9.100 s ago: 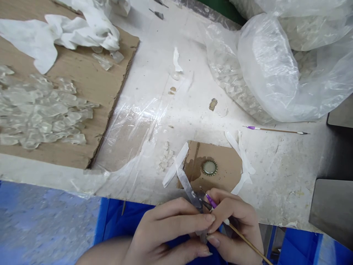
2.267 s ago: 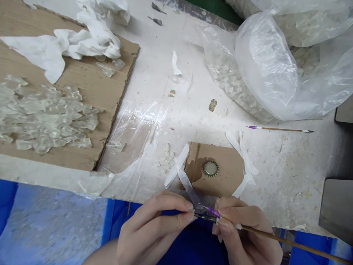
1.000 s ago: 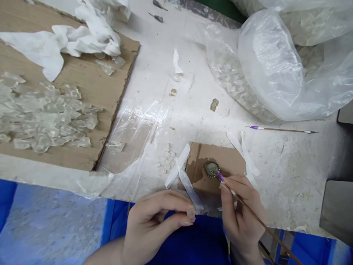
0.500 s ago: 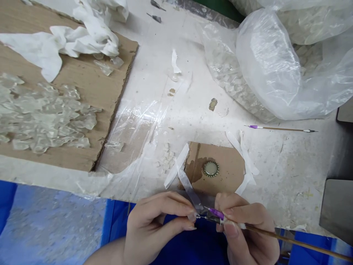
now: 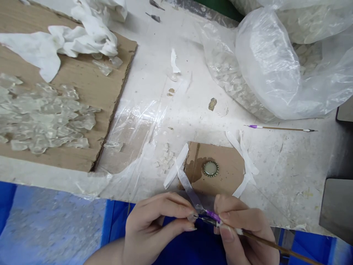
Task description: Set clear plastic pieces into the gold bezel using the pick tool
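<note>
My left hand (image 5: 157,228) is at the table's near edge, thumb and forefinger pinched on a tiny clear piece I can hardly make out. My right hand (image 5: 242,232) is closed on a thin wooden brush (image 5: 261,241) with a purple band, its tip touching what the left fingers pinch. Just beyond the hands a small metal bottle cap (image 5: 211,169) lies on a taped-down square of cardboard (image 5: 228,165). A strip of clear tape (image 5: 190,189) runs from that square toward my fingers.
A second brush (image 5: 278,129) lies to the right. Large plastic bags (image 5: 270,62) of small pale pieces fill the back right. A cardboard sheet (image 5: 91,88) at left carries several clear pieces (image 5: 44,114) and crumpled white tissue (image 5: 68,36). Blue bins (image 5: 55,228) sit below the edge.
A second ago my right hand held the brush tip in the bottle cap; it has come back to the left fingers. The left hand has stayed in place, pinched.
</note>
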{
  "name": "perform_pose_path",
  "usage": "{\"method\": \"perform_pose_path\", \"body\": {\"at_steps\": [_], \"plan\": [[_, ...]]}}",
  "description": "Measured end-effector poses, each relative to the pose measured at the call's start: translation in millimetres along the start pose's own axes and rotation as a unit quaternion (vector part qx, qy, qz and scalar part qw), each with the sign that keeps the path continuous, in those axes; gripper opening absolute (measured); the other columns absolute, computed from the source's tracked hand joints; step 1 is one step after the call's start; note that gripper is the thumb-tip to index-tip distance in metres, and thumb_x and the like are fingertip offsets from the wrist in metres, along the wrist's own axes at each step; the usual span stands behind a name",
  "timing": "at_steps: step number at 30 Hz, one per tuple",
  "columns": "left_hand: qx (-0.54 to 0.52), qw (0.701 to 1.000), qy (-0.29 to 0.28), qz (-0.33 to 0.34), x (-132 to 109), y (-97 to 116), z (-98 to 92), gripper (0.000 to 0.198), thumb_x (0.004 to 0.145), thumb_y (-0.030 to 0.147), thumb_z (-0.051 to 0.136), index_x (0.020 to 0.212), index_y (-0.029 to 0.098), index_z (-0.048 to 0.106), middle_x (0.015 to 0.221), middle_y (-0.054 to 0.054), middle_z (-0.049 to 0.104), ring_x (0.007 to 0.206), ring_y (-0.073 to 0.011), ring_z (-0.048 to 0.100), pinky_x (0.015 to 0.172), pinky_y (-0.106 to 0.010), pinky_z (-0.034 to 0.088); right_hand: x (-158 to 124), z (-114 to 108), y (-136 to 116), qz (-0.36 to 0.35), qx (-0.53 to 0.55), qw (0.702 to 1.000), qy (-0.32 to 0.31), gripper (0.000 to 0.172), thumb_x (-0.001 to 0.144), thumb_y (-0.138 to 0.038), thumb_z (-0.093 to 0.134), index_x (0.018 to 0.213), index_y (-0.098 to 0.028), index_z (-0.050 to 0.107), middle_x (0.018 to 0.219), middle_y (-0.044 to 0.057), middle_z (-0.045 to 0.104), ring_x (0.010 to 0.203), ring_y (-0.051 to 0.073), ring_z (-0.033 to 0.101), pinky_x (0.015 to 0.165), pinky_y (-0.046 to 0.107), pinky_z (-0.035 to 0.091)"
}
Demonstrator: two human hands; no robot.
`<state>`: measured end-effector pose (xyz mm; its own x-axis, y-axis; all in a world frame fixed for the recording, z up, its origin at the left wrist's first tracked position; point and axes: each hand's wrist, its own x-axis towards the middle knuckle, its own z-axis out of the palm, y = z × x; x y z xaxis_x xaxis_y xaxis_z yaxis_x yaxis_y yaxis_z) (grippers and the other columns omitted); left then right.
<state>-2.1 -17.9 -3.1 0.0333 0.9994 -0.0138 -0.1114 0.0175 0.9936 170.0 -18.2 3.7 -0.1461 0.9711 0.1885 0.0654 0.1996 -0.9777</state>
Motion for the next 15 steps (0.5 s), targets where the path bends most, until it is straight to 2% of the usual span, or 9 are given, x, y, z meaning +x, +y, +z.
{"method": "perform_pose_path", "body": {"at_steps": [2,4,6,10,13,15], "plan": [[0.000,1.000,0.000,0.006,0.0,-0.4,-0.1,0.005,0.085,0.017,0.084,0.083,0.019,0.081,0.070,-0.004,0.082,0.053,-0.0171,0.077,0.049,-0.019,0.064,2.6,-2.4,-1.3,-0.027,-0.003,0.999,-0.035,0.025,0.097,-0.006,0.049,0.114,-0.020,0.060,0.070,0.000,0.052,0.051,0.015,0.048,0.044,0.027,0.043],[0.005,1.000,-0.003,0.017,0.8,-0.6,0.0,0.005,0.086,0.015,0.083,0.084,0.020,0.081,0.071,-0.003,0.083,0.054,-0.0165,0.077,0.050,-0.019,0.064,5.1,-3.7,-2.1,-0.024,-0.004,0.997,-0.067,0.027,0.095,-0.004,0.049,0.116,-0.019,0.059,0.071,0.000,0.052,0.053,0.015,0.048,0.044,0.027,0.043],[0.012,0.999,-0.007,0.029,1.6,-0.7,0.2,0.006,0.086,0.014,0.082,0.085,0.020,0.081,0.072,-0.003,0.083,0.055,-0.0165,0.078,0.051,-0.019,0.065,6.5,-2.8,-2.1,-0.017,0.001,0.997,-0.069,0.025,0.096,-0.005,0.048,0.114,-0.019,0.059,0.071,0.000,0.052,0.052,0.015,0.048,0.044,0.027,0.043],[-0.005,1.000,-0.003,0.018,0.5,-0.6,0.2,0.007,0.087,0.013,0.082,0.087,0.020,0.081,0.073,-0.002,0.083,0.057,-0.0158,0.079,0.054,-0.018,0.066,5.1,2.1,-0.8,-0.034,0.045,0.998,0.035,0.016,0.103,-0.015,0.049,0.108,-0.018,0.063,0.067,-0.001,0.052,0.049,0.013,0.046,0.042,0.027,0.041],[-0.021,1.000,0.000,-0.003,-1.7,-0.5,-0.2,0.006,0.088,0.016,0.081,0.088,0.022,0.081,0.074,-0.002,0.084,0.058,-0.0155,0.079,0.055,-0.017,0.066,2.6,1.6,0.6,-0.032,0.081,0.987,0.134,0.013,0.102,-0.017,0.055,0.104,-0.018,0.067,0.066,-0.001,0.055,0.049,0.014,0.046,0.043,0.030,0.042],[-0.020,1.000,0.006,-0.010,-1.9,-0.4,-0.1,0.004,0.089,0.019,0.081,0.088,0.023,0.081,0.075,-0.002,0.084,0.060,-0.0167,0.080,0.055,-0.018,0.066,1.2,-1.7,2.7,-0.044,0.068,0.980,0.181,0.011,0.100,-0.016,0.060,0.102,-0.017,0.071,0.062,-0.001,0.057,0.047,0.014,0.044,0.042,0.032,0.041]]}}
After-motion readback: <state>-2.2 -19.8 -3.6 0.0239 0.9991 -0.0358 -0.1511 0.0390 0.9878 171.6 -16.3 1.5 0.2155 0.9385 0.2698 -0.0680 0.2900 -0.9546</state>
